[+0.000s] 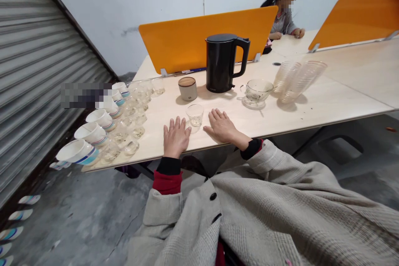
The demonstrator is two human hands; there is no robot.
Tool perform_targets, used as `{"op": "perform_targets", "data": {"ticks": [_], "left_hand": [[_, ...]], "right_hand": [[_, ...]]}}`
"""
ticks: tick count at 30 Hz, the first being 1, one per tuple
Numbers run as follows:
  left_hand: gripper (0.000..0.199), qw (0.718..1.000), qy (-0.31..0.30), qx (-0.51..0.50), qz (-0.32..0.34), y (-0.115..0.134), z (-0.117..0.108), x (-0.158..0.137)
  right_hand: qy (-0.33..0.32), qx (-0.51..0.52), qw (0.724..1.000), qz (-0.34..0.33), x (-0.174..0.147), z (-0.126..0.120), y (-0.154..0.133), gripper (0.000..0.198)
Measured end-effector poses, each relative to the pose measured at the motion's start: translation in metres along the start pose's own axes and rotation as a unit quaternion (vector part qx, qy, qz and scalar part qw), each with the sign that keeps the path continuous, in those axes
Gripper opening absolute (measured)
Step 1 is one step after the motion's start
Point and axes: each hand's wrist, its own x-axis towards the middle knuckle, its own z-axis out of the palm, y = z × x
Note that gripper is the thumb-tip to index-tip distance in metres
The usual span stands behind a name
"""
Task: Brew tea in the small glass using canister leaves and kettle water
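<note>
My left hand [176, 136] lies flat on the pale wooden table [311, 120] near its front edge, palm down with the fingers apart. On the other side of a small clear cup [195, 115], my right hand [221, 126] also rests flat and holds nothing. The cup stands upright between the hands, with a few dark bits at its bottom. Behind it are a grey canister [188, 90] with a wooden lid and a black electric kettle [220, 64], its handle to the right. A glass cup with a handle [257, 91] stands right of the kettle, dark bits inside.
Paper cups [90, 133] and several clear cups [131, 145] line the table's left end. Stacked clear plastic cups [302, 83] lean at the right. Orange dividers [177, 45] stand behind, and a person [285, 16] sits beyond them. A metal shutter [37, 50] is at left.
</note>
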Motion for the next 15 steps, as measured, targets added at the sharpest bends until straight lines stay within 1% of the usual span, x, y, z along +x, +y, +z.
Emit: {"op": "perform_targets", "data": {"ticks": [7, 15], "left_hand": [[0.065, 1.000, 0.003, 0.000, 0.002, 0.0004, -0.0003, -0.0005], [0.065, 1.000, -0.006, -0.005, -0.002, 0.0020, -0.0038, -0.0011]], "right_hand": [[-0.002, 0.001, 1.000, 0.001, -0.0019, -0.0027, -0.0014, 0.081], [-0.014, -0.007, 1.000, 0.004, -0.0039, -0.0080, -0.0043, 0.081]]}}
